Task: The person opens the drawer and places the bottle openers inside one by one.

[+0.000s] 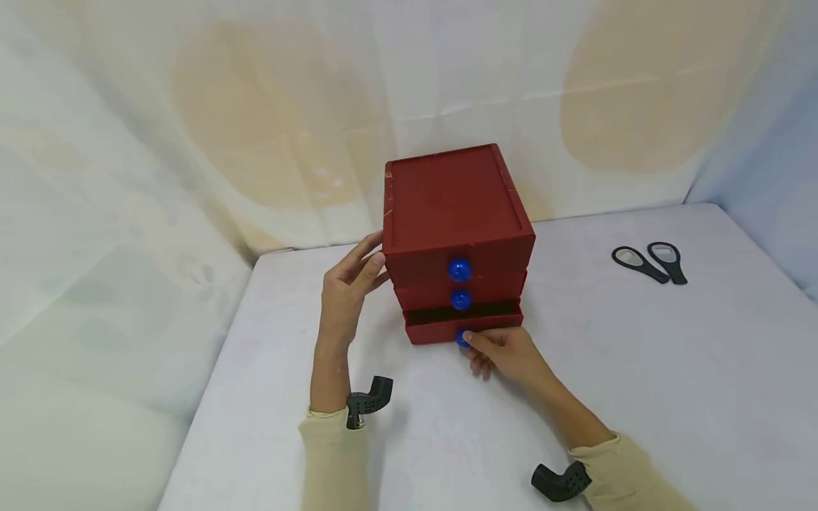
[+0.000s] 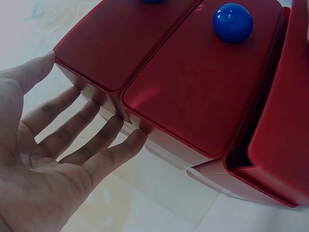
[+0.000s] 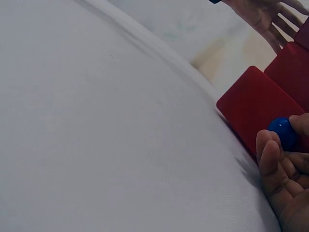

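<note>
A red three-drawer box (image 1: pixel 450 199) stands on the table, a round blue knob on each drawer front. Its bottom drawer (image 1: pixel 431 333) is pulled partway out, with a dark gap behind its front. The right hand (image 1: pixel 508 353) pinches the bottom knob (image 3: pixel 284 133) between thumb and fingers. Against the box's left side rests the left hand (image 1: pixel 350 287), its fingertips touching the wall with the fingers spread and nearly straight, as the left wrist view shows. The middle drawer (image 2: pixel 193 77) and the top drawer are closed. What the bottom drawer holds cannot be seen.
Two black-rimmed magnifying glasses (image 1: pixel 667 264) lie with their handles close together on the white table (image 1: pixel 639 369), to the right of the box. A patterned curtain (image 1: pixel 473 78) hangs behind the table, and more cloth hangs at both sides.
</note>
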Motion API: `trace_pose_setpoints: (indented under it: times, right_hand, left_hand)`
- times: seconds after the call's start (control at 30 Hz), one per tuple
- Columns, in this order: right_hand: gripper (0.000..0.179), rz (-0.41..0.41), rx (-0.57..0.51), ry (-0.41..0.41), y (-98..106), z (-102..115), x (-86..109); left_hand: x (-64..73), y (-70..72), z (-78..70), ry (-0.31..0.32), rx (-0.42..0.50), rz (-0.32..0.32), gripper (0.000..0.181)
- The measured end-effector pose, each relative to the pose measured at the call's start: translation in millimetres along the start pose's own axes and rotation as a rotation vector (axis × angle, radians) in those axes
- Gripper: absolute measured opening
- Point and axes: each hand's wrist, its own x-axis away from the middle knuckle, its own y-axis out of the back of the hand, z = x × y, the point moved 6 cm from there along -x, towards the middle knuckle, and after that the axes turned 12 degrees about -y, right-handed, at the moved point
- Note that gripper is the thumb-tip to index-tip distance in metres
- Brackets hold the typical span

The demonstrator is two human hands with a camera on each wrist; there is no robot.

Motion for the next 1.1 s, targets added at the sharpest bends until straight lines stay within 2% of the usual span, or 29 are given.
trace_pose_setpoints:
  times: [0.4, 0.73, 0.97, 1.1]
  right_hand:
    - [0.039, 0.004, 0.009, 0.023, -6, -9, 10.5]
    - [0.040, 0.020, -0.016, -0.015, -8, -15, 23.4]
    - [0.040, 0.025, -0.014, -0.009, -10, -17, 28.6]
    - [0.040, 0.030, -0.001, -0.046, -10, -21, 33.4]
  left_hand:
    - [0.7, 1.3, 7.3, 0.018, -0.001, -0.004, 0.041]
    - [-3.0, 0.2, 10.7, 0.007, -0.001, 0.000, 0.041]
    - [-4.4, 2.5, 14.5, 0.011, 0.000, 0.000, 0.041]
    - [-2.3, 2.1, 17.0, 0.019, 0.016, -0.004, 0.040]
